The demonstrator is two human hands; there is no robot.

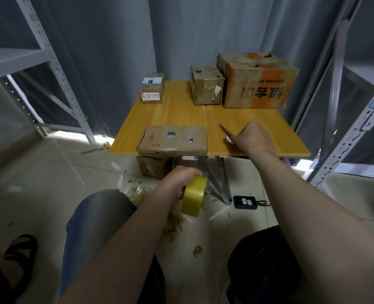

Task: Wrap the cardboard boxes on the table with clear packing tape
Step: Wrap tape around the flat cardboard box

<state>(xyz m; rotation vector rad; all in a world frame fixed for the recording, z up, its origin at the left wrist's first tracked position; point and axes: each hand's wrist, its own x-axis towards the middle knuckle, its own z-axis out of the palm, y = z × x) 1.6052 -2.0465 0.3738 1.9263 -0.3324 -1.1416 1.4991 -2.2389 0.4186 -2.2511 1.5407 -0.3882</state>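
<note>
Taking the table [181, 115] as the clock face, the flat cardboard box [173, 139] lies at 6 o'clock, flush with the near edge, probably so tape can pass around it. Just below that edge, the left hand [181, 176] curls its fingers over the roll of packing tape [193, 196]. At 4 o'clock the right hand [254, 137] clenches around what looks like a box cutter [225, 130], blade pointing away, likely for cutting the tape. Three more boxes sit along the far edge: a small labelled box [152, 88] at 10, a medium box [207, 86] at 1 and a large orange-printed box [258, 84] at 2.

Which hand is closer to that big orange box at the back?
Right. The right hand, gripping a cutter, rests on the table in front of the orange box; the left hand holds the tape roll below the table's near edge.
</note>
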